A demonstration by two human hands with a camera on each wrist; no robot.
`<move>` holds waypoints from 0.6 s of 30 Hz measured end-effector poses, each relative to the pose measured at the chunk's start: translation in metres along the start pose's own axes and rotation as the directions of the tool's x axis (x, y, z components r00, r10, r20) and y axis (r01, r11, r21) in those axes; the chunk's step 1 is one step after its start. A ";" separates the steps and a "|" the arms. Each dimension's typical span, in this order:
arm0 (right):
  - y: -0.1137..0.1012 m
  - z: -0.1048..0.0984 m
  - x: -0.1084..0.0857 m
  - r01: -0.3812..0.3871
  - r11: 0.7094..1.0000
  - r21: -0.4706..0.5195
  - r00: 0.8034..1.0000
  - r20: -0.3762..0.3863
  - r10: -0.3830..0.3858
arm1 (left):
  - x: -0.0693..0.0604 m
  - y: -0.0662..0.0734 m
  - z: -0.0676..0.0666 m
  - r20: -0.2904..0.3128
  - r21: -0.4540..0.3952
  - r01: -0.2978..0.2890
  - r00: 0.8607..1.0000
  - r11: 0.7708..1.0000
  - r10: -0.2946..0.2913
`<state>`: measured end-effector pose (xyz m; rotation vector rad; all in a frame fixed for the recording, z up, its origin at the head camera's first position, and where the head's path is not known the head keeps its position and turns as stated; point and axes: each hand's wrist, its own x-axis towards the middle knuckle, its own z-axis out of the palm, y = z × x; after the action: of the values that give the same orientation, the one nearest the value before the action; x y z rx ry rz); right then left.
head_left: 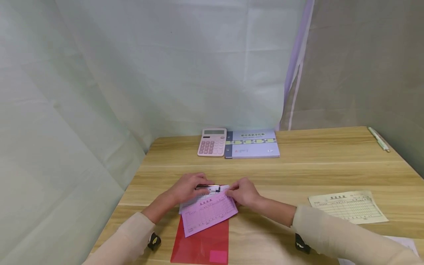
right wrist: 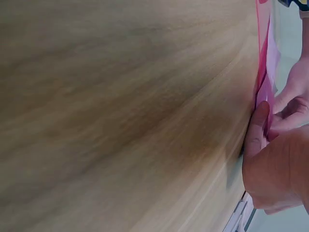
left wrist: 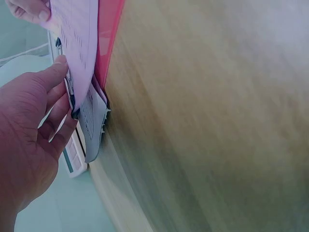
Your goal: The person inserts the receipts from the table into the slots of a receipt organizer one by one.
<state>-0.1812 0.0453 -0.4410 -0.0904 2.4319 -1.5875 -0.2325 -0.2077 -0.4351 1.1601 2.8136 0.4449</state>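
A pink printed form (head_left: 210, 214) lies aslant over a white form (head_left: 186, 206) at the top of a red clip folder (head_left: 200, 248). My left hand (head_left: 192, 187) grips the folder's metal clip (left wrist: 70, 89), thumb on the near side and fingers behind it. At the form's upper right corner, my right hand (head_left: 244, 192) pinches the pink paper between thumb and fingers. In the left wrist view, the folder's top edge looks raised off the table, with the white form (left wrist: 91, 126) bending out below the clip. The right hand (right wrist: 273, 166) partly hides the papers in the right wrist view.
Behind the folder are a pink calculator (head_left: 212, 142) and a lilac account book (head_left: 252, 144). A yellow form (head_left: 349, 207) lies to the right, with white paper (head_left: 402, 243) partly under the right sleeve. A pen (head_left: 379, 139) sits at the far right edge.
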 end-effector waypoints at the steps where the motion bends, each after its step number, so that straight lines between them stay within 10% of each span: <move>1: 0.000 0.001 0.001 0.005 1.000 -0.017 1.000 -0.007 -0.005 | 0.000 0.001 0.000 0.002 0.006 -0.002 1.000 1.000 0.002; 18: 0.000 0.003 0.003 0.109 0.987 -0.119 0.994 0.001 -0.110 | -0.002 0.010 0.001 -0.060 0.265 -0.133 0.986 0.955 0.154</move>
<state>-0.1835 0.0422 -0.4425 -0.2447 2.5647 -1.4864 -0.2240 -0.2023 -0.4338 1.4325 2.9361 0.1326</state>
